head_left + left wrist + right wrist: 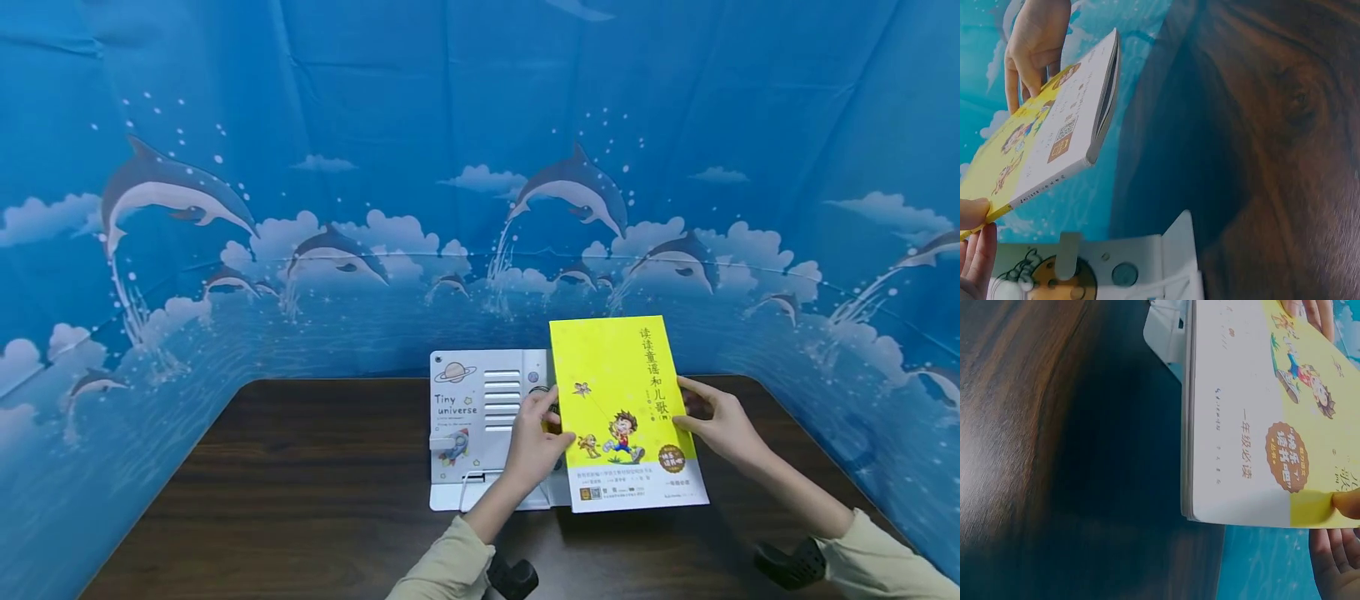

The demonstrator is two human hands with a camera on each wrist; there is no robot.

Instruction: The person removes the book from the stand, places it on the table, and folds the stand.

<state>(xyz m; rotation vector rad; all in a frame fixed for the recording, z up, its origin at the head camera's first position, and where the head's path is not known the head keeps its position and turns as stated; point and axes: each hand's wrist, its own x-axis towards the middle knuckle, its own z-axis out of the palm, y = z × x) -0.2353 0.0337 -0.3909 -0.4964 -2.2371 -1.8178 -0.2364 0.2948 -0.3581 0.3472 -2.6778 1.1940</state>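
Note:
A yellow and white children's book (615, 367) is held up by both hands, its front cover facing me. My left hand (534, 442) pinches the book's left edge, thumb on the cover and fingers behind. On the opposite edge my right hand (723, 421) grips it the same way, as the right wrist view also shows with the thumb on the cover (1316, 506). Behind and to the left of the book stands a white book stand (457, 425) printed with a planet and a rocket. The book hides the stand's right part.
The dark wooden table (300, 483) carries the stand near its back edge. A blue backdrop with dolphins (375, 167) hangs behind. Wire holders (471, 487) and a small clip (441, 443) stick out from the stand's front.

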